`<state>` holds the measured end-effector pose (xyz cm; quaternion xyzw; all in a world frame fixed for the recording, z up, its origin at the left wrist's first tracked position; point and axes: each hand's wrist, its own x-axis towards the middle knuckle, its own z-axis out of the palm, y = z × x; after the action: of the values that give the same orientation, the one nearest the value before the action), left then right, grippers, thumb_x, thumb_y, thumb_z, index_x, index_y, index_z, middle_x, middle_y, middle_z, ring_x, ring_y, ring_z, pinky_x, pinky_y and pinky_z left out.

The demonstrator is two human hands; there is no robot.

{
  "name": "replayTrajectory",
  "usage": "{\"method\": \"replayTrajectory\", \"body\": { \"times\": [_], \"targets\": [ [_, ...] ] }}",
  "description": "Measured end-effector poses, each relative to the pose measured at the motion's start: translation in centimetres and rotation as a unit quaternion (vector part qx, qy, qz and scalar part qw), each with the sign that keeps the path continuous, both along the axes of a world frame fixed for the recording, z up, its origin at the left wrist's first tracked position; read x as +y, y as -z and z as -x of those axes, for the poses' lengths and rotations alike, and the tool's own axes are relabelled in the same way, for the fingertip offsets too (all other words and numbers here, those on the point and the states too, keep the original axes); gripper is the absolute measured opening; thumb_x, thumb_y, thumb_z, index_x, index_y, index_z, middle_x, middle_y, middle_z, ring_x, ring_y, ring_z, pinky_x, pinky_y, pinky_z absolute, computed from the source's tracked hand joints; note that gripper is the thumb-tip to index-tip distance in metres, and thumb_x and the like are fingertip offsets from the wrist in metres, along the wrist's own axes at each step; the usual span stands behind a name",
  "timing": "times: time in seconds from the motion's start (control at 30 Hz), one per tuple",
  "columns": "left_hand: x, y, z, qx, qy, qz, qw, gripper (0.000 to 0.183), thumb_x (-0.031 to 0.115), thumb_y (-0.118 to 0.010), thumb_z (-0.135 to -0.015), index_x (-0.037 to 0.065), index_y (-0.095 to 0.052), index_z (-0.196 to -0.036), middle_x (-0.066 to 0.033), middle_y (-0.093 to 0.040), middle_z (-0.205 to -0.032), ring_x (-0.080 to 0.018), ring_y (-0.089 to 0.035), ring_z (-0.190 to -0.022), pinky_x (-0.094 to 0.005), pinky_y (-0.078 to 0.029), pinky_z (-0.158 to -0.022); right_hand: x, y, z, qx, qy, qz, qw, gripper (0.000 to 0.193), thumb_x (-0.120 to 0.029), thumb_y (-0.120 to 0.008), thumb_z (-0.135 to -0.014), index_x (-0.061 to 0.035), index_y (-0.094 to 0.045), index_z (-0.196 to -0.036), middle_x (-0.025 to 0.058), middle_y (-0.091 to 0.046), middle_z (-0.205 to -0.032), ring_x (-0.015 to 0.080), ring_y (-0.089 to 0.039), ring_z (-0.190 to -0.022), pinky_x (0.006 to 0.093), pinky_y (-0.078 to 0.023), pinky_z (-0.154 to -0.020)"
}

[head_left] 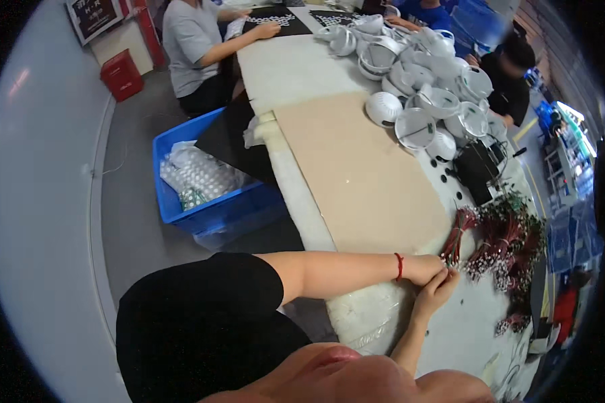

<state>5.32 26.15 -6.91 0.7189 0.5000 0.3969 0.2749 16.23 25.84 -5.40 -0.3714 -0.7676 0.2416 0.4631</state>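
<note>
My left hand [425, 269], with a red cord bracelet [400, 266] on its wrist, reaches in across the table. Its fingers are closed and meet those of my right hand [439, 289], which is pinched together just below. Whatever sits between the fingertips is too small and hidden to name. Right above them, the end of a tied bundle of red wires [457, 236] lies at my left fingertips; I cannot tell whether they touch it. More red and dark wire bundles [501, 245] with pale tips lie to the right of my hands.
A beige sheet [356, 174] covers the table's middle. Many white dome-shaped housings [417, 127] are heaped beyond it, beside a black box [476, 171]. A blue crate [175, 211] with bagged parts stands at left. One person [195, 54] works at the far left, others behind the heap.
</note>
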Motion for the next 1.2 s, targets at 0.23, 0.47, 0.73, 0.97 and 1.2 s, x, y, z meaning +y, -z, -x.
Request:
{"method": "replayTrajectory", "body": {
  "times": [0.23, 0.47, 0.73, 0.97, 1.2],
  "targets": [
    [-0.7, -0.5, 1.0, -0.028, -0.006, -0.01, 1.0, 0.018, 0.017, -0.056, -0.074, -0.001, -0.06, -0.073, -0.0225, -0.061, -0.074, -0.0362, -0.06, -0.07, -0.0418, -0.045, -0.063, 0.2, 0.1, 0.8, -0.008, -0.008, 0.0, 1.0, 0.019, -0.016, -0.043, -0.094, 0.0021, -0.046, -0.097, 0.0115, -0.054, -0.08, 0.0179, -0.05, -0.074, 0.0296, -0.043, -0.069],
    [-0.6, -0.6, 1.0, -0.036, -0.002, -0.001, 0.999, 0.018, 0.017, -0.056, -0.074, -0.001, -0.06, -0.073, -0.022, -0.061, -0.073, -0.0368, -0.06, -0.07, -0.0421, -0.045, -0.063, 0.1, -0.2, 0.7, -0.006, -0.017, 0.035, 0.999, 0.019, -0.018, -0.042, -0.094, 0.0012, -0.045, -0.097, 0.0166, -0.057, -0.083, 0.0236, -0.054, -0.075, 0.0324, -0.044, -0.069],
    [-0.4, -0.3, 0.9, -0.027, 0.003, -0.014, 1.0, 0.016, 0.015, -0.056, -0.073, 0.0, -0.06, -0.075, -0.0221, -0.061, -0.074, -0.0364, -0.06, -0.071, -0.0416, -0.045, -0.064, -0.2, -0.5, 0.8, -0.007, -0.009, 0.028, 1.0, 0.019, -0.017, -0.041, -0.094, 0.0014, -0.044, -0.097, 0.0144, -0.055, -0.081, 0.021, -0.053, -0.075, 0.0309, -0.043, -0.069],
    [-0.6, -0.6, 1.0, -0.036, 0.006, -0.001, 0.999, 0.016, 0.016, -0.055, -0.073, 0.001, -0.062, -0.074, -0.0208, -0.062, -0.075, -0.0357, -0.06, -0.071, -0.0421, -0.046, -0.065, 0.4, 0.1, 0.5, 0.001, -0.017, 0.034, 0.999, 0.019, -0.017, -0.042, -0.094, 0.0013, -0.044, -0.096, 0.0165, -0.056, -0.082, 0.0232, -0.054, -0.075, 0.0322, -0.044, -0.07],
    [-0.4, -0.1, 0.9, -0.03, 0.007, -0.016, 0.999, 0.017, 0.015, -0.055, -0.075, -0.001, -0.06, -0.075, -0.0222, -0.062, -0.076, -0.0357, -0.06, -0.071, -0.0411, -0.045, -0.064, -0.1, -0.4, 0.7, 0.003, -0.021, 0.05, 0.998, 0.018, -0.016, -0.042, -0.094, 0.001, -0.045, -0.096, 0.0159, -0.056, -0.082, 0.0234, -0.054, -0.075, 0.0326, -0.044, -0.07]
  ]
}}
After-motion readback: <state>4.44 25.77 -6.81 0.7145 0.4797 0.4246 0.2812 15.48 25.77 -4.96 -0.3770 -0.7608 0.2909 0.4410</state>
